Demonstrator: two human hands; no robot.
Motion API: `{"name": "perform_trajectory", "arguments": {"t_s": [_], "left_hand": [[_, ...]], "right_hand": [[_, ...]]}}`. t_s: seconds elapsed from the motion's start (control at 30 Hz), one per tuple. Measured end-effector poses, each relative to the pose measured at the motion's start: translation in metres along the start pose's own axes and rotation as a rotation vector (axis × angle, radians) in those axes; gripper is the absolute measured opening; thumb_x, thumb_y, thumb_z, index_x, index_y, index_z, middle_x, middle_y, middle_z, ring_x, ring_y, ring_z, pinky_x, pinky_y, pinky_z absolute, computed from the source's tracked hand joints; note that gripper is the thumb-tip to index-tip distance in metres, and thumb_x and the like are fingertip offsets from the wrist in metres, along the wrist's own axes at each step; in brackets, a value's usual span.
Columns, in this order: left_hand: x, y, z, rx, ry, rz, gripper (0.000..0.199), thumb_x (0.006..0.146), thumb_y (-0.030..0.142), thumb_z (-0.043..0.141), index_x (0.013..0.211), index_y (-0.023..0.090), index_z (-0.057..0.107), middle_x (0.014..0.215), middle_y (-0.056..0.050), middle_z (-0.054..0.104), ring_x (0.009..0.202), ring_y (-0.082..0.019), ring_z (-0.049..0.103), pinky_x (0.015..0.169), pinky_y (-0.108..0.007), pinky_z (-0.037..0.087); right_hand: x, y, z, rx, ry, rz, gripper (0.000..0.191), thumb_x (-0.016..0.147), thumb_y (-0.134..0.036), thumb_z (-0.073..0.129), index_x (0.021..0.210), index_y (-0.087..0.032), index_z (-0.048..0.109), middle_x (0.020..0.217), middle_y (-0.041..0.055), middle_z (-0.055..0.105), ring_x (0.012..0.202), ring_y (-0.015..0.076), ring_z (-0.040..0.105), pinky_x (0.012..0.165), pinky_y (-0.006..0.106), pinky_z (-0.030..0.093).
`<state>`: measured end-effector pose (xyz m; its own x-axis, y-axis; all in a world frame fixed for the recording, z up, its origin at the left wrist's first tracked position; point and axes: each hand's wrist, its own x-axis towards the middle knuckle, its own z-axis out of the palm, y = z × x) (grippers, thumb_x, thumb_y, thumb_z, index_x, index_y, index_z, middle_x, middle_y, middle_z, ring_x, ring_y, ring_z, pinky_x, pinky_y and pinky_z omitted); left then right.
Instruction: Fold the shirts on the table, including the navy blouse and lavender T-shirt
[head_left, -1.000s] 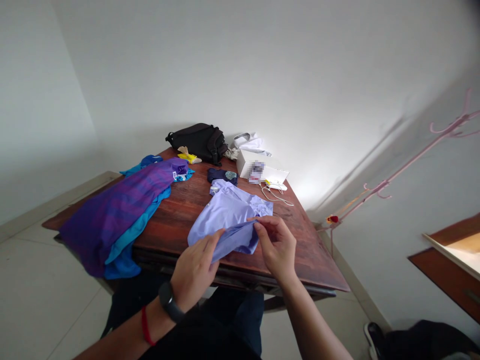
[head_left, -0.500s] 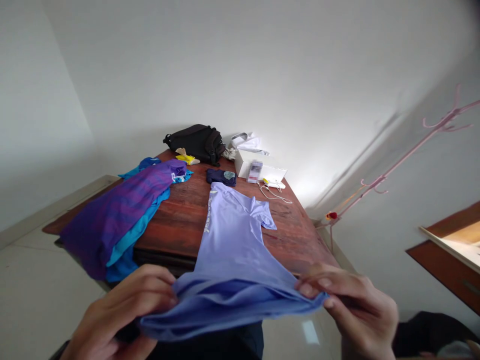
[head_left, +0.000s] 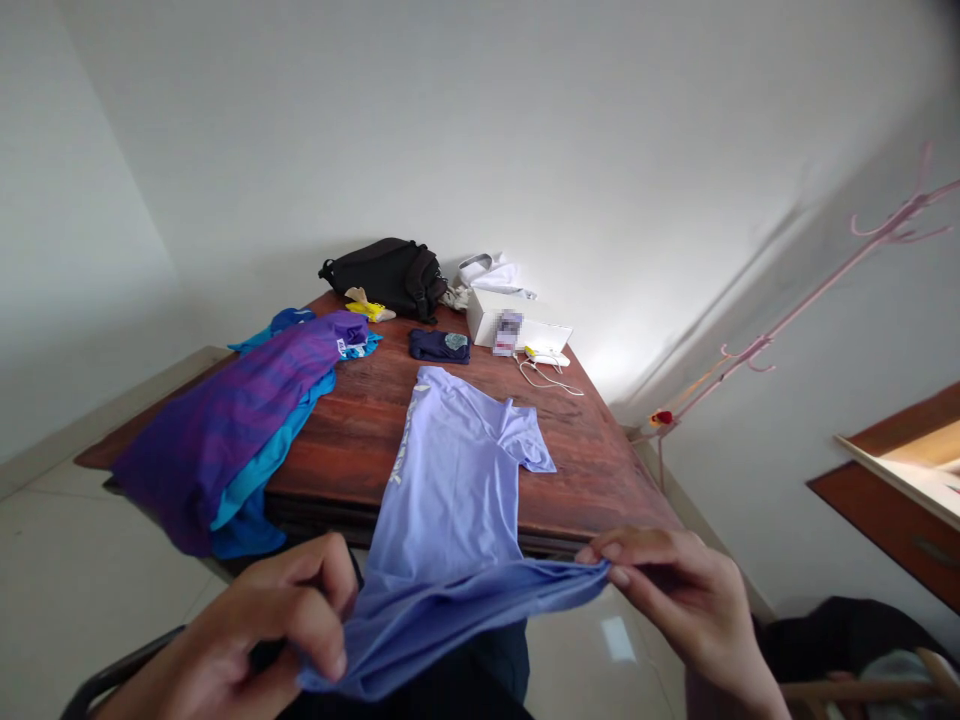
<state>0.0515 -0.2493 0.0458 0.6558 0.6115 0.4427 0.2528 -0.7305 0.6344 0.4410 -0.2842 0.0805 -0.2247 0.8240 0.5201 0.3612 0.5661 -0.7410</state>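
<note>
A lavender-blue T-shirt (head_left: 457,470) lies lengthwise on the dark red wooden table (head_left: 592,460), its collar end away from me and a sleeve spread to the right. White lettering runs down its left edge. The bottom hem hangs over the near table edge, lifted toward me. My left hand (head_left: 262,620) is closed on the hem's left corner. At the right corner, my right hand (head_left: 675,590) pinches the layered hem between thumb and fingers. The hem slants, its left end lower and nearer to me.
Purple and blue shirts (head_left: 240,420) drape over the table's left side. Farther back are a folded navy garment (head_left: 439,346), a black bag (head_left: 386,278), a yellow packet (head_left: 364,308), a white box (head_left: 487,318) and a white cable (head_left: 551,380). A pink coat stand (head_left: 810,295) leans at right.
Both hands have shifted left with the hem, the right hand more so. The shirt's lower part now slants left and the hem looks narrower. The camera view has moved slightly.
</note>
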Motion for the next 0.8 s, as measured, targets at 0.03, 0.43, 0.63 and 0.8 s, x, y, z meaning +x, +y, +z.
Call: {"name": "perform_trajectory", "arguments": {"t_s": [0.03,0.43,0.63,0.8], "left_hand": [[0.003,-0.006,0.002,-0.072,0.005,-0.061,0.022,0.09,0.008,0.044,0.085,0.023,0.06,0.083,-0.003,0.057,0.074,-0.014,0.059,0.069,-0.022,0.05],[0.032,-0.041,0.006,-0.072,0.011,-0.23,0.022,0.086,0.004,0.047,0.09,0.02,0.061,0.091,-0.002,0.062,0.085,-0.014,0.061,0.079,-0.021,0.047],[0.017,-0.035,0.002,0.115,-0.038,-0.122,0.032,0.085,-0.001,0.041,0.098,0.02,0.062,0.097,-0.004,0.063,0.09,-0.014,0.062,0.083,-0.021,0.048],[0.009,-0.03,0.001,0.274,-0.08,0.027,0.037,0.086,-0.004,0.04,0.097,0.021,0.064,0.095,-0.003,0.062,0.092,-0.016,0.059,0.088,-0.027,0.047]], "right_hand": [[0.001,0.007,0.003,-0.013,0.04,0.064,0.02,0.086,-0.011,0.071,0.099,-0.027,0.076,0.089,0.0047,0.08,0.077,0.0217,0.077,0.067,0.028,0.064],[0.005,0.051,0.017,0.034,0.097,0.299,0.01,0.086,-0.027,0.075,0.095,-0.023,0.077,0.089,0.0069,0.08,0.078,0.0206,0.077,0.071,0.026,0.064],[0.001,0.047,0.01,-0.029,0.036,0.188,0.007,0.086,-0.02,0.073,0.092,-0.022,0.076,0.087,0.0068,0.08,0.078,0.0217,0.077,0.071,0.028,0.065],[0.002,0.041,0.008,0.0,-0.063,0.122,0.011,0.086,-0.015,0.072,0.092,-0.023,0.075,0.088,0.0058,0.079,0.082,0.0215,0.076,0.072,0.029,0.064]]}}
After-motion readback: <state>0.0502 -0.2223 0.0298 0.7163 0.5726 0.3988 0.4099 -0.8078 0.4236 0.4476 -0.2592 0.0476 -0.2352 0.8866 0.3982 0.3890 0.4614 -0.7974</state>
